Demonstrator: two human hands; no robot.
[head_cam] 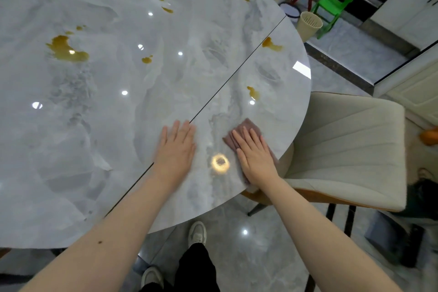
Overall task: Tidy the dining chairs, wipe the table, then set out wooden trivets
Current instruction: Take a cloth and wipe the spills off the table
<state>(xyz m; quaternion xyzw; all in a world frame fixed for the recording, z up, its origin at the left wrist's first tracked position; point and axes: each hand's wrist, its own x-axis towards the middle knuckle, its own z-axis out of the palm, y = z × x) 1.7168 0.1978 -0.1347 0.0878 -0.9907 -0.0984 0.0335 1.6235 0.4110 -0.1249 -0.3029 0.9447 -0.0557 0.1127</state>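
While the beige ribbed bin point(308, 23) at 1 o'clock on the floor stands upright, what lies inside it cannot be made out; a dark-rimmed basin point(291, 10) sits just beside it, mostly hidden by the table edge. The cloth point(246, 128), a dull pink-brown folded square, lies flat near the table's rim at about 4 o'clock, pressed under the right hand point(254, 156), whose fingers are straight and spread over it. The left hand point(176, 147) rests flat on the bare surface just beside it, fingers extended, holding nothing. The glossy grey marble table point(132, 111) carries amber spill patches point(67, 49) from 10 to 2 o'clock. A cream padded chair point(343, 152) stands tucked close at 3 o'clock.
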